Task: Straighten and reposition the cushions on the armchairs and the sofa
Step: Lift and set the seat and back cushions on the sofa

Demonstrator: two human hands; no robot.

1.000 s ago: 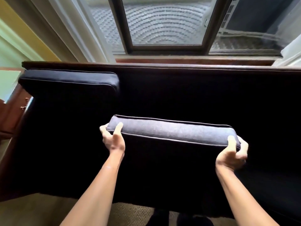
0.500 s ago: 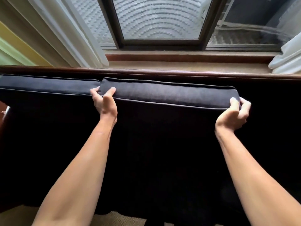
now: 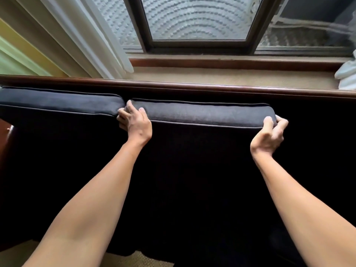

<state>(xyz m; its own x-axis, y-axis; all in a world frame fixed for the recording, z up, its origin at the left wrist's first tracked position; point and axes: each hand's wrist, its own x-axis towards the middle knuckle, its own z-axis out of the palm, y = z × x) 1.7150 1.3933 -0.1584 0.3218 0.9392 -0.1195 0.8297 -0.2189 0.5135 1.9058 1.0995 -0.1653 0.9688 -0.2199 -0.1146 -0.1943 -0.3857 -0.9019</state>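
A dark navy back cushion with light piping stands upright against the sofa's wooden back rail. My left hand grips its top left corner, fingers wedged between it and the neighbouring back cushion on the left. My right hand holds the top right corner, thumb on the front edge and fingers curled behind. The two cushions sit side by side at nearly the same height. To the right of the held cushion the sofa back is dark and bare. The seat below is too dark to make out.
Behind the sofa runs a beige ledge under a dark-framed window with patterned glass. A pale curtain hangs at the left, white fabric lies at the right. Beige carpet shows at the bottom.
Both hands lifted the cushion from the seat area up against the sofa back, beside the left cushion. Since half a second ago it has settled slightly lower and closer to the rail.
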